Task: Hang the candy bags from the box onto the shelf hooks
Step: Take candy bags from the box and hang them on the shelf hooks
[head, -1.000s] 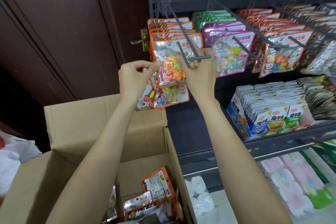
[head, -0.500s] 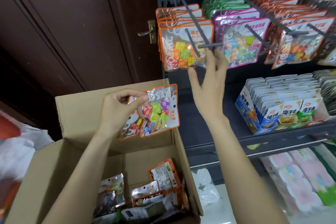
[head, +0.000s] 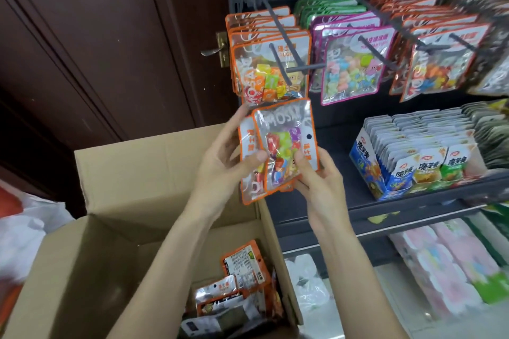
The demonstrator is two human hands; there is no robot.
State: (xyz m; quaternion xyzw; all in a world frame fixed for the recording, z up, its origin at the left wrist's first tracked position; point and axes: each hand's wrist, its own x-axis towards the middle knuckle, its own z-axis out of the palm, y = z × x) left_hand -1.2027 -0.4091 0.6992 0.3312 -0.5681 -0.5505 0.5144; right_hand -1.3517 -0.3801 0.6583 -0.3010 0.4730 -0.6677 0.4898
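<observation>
left hand (head: 223, 157) grips two orange candy bags (head: 278, 151) | right hand (head: 316, 173) pinches front bag's lower edge | hook (head: 278, 63) just above hands, already stocked | box (head: 132, 201) below wrists | risk – bags held sideways, hang hole off-line, could miss hook tip – slick film may slip

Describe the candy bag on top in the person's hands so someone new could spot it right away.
Start at the open cardboard box beside the dark shelf. Above its far flap, the left hand and right hand hold two orange-edged bags. The front bag overlaps the other, turned with its hang hole toward the right hand.
</observation>
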